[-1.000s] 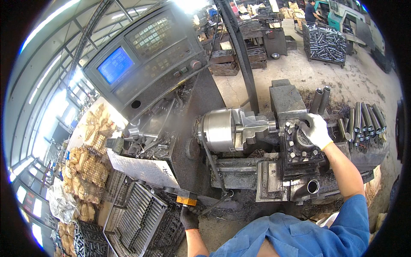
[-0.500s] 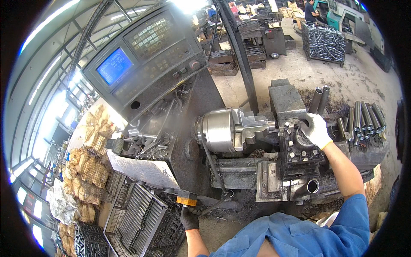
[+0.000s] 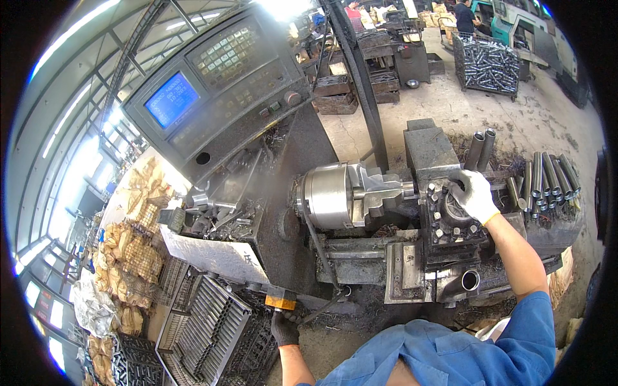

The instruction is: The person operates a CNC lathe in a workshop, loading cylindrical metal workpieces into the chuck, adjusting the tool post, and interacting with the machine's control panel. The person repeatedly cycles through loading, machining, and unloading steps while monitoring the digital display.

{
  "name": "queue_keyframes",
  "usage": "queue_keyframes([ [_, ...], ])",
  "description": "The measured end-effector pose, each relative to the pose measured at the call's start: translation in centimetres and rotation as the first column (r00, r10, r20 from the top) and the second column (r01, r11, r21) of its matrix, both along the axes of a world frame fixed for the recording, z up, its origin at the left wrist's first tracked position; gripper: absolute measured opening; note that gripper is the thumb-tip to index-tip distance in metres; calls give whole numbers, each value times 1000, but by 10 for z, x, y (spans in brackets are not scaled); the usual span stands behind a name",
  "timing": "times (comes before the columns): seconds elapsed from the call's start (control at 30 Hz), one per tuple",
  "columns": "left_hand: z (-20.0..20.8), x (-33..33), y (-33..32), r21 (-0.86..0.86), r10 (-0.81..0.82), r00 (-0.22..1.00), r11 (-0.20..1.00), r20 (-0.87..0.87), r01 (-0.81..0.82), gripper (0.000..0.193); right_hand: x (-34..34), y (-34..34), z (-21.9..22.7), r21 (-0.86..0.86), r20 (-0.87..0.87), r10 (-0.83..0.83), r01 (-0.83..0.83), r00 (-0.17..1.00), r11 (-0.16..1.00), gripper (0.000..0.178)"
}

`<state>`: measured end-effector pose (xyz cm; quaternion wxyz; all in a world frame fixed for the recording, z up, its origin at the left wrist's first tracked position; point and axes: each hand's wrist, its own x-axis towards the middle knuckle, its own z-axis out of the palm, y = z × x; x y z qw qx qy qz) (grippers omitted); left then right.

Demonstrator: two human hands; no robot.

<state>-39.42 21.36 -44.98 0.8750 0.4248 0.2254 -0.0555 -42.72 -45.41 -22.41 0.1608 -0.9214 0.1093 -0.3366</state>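
Note:
My right hand [image 3: 475, 197], in a white glove, lies on the square tool post [image 3: 454, 219] of a lathe, its fingers curled over the dark round part on top. To the left of the tool post, a shiny chuck [image 3: 327, 195] with stepped jaws [image 3: 373, 192] faces it. At the machine's lower front, my left hand [image 3: 284, 329] wears a dark glove. It is closed just beneath an orange-yellow block [image 3: 280, 302]; what its fingers hold is hidden.
A control panel [image 3: 219, 83] with a lit blue screen [image 3: 172, 100] stands at upper left. Metal tubes [image 3: 546, 177] lie on the machine's right end; one short tube [image 3: 470, 280] stands in front. A slatted metal rack [image 3: 206, 328] sits at lower left. Behind is a parts bin [image 3: 487, 64].
My hands and the lathe stay in the same place. In the background, a person in a red top has come more into view, and the person in dark clothes has shifted slightly.

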Motion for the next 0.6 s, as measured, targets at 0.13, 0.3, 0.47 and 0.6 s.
queue_keyframes([
  [0.13, -10, 2, 11, -65, -45, 999, 997, 2, 45, 20, 0, 1, 1, 3, 10, 8, -8, 1000, 1000, 22],
  [0.3, -16, 3, 15, -79, -49, 999, 996, -4, 48, 19, -1, 3, 4, 10, 7, 11, -11, 1000, 1000, 23],
  [0.47, -5, 2, 1, 29, 27, 1000, 999, -3, -27, 19, -1, 3, 4, 15, -8, 4, -4, 1000, 1000, 23],
  [0.6, -9, 0, 7, -19, 11, 1000, 1000, 12, -11, 19, -1, 2, 3, 7, 12, 13, -13, 1000, 1000, 23],
])
